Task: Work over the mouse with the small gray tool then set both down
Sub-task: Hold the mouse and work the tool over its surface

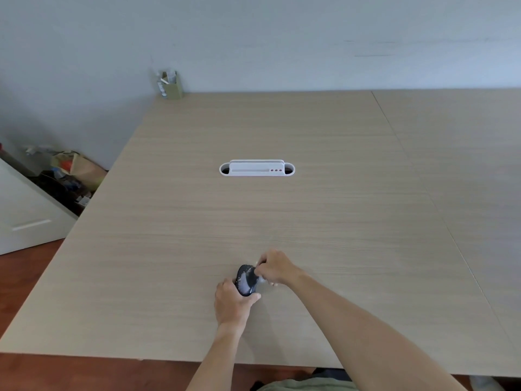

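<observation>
Wooden table, mouse mid-cleaning.
Left hand grips it; right hand pinches the gray tool; setting-down remains.

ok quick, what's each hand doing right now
Left hand: closed around the dark mouse, holding it.
Right hand: closed on the small gray tool, mostly hidden, pressed to the mouse.

mouse: dark, glossy, speckled with pale flecks, tipped up on edge, gripped from below near table's front edge | small gray tool: pale, blurred, mostly hidden in fingers, pressed against mouse's right side
</observation>
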A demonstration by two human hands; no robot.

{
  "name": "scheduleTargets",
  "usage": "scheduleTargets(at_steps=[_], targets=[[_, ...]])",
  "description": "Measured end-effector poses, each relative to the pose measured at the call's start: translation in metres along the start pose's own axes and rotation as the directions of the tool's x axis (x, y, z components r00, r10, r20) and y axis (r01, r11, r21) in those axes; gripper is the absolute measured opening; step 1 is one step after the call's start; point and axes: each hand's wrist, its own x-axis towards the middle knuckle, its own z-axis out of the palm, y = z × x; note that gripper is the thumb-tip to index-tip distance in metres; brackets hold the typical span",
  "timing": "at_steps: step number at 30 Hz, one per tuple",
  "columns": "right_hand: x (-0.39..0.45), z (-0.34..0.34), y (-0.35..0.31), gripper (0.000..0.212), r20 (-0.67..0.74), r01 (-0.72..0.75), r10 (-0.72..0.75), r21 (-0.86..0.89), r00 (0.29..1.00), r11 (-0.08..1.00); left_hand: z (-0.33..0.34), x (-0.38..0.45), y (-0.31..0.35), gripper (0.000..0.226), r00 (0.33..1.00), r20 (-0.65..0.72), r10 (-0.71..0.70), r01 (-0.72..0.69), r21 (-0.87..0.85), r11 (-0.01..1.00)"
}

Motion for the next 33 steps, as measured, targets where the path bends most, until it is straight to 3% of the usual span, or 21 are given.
scheduleTargets(at_steps=[6,8,12,14,17,19,21,23,26,30,33], targets=[[0.004,-0.004,0.008,0.019,-0.272,-0.021,0.003,-0.062,0.962,0.998,0.000,0.000,-0.002,0.048,1.000,0.003,0.018,-0.018,-0.004,1.000],[0.004,-0.006,0.007,0.018,-0.249,0.015,-0.008,0.026,0.968,1.000,0.000,0.001,-0.004,0.048,1.000,0.002,0.030,-0.030,-0.004,1.000],[-0.002,-0.003,0.006,0.019,0.054,0.018,-0.022,0.076,0.998,0.997,0.001,0.003,-0.008,0.049,1.000,0.010,0.021,-0.021,-0.041,0.999],[-0.001,0.003,0.011,0.020,-0.003,0.010,-0.010,0.006,1.000,1.000,0.000,0.005,-0.008,0.047,0.999,0.017,0.030,-0.029,-0.042,0.999],[-0.001,0.006,0.017,0.019,-0.238,-0.043,0.012,-0.123,0.971,0.991,-0.004,0.007,-0.009,0.042,0.998,0.033,0.051,-0.051,-0.005,0.999],[-0.002,0.004,0.017,0.019,-0.310,-0.037,0.004,-0.099,0.951,0.994,-0.007,0.009,-0.010,0.041,0.997,0.039,0.063,-0.064,0.018,0.998],[-0.001,0.001,0.016,0.017,-0.289,-0.003,0.024,0.074,0.957,0.997,-0.008,0.010,-0.010,0.041,0.996,0.046,0.072,-0.073,0.029,0.997],[-0.004,-0.001,0.014,0.015,-0.159,0.005,0.031,0.217,0.987,0.976,-0.009,0.010,-0.010,0.041,0.996,0.049,0.069,-0.071,0.026,0.997],[-0.008,0.004,0.019,0.016,-0.034,0.016,-0.011,0.133,0.999,0.991,-0.010,0.010,-0.010,0.042,0.996,0.065,0.060,-0.061,0.017,0.998],[-0.007,0.010,0.027,0.018,-0.274,-0.018,0.006,-0.039,0.962,0.999,-0.012,0.010,-0.010,0.043,0.994,0.078,0.070,-0.073,0.036,0.997],[-0.007,0.008,0.025,0.019,-0.281,0.025,0.004,0.100,0.960,0.995,-0.014,0.012,-0.009,0.043,0.992,0.097,0.083,-0.088,0.050,0.995]])
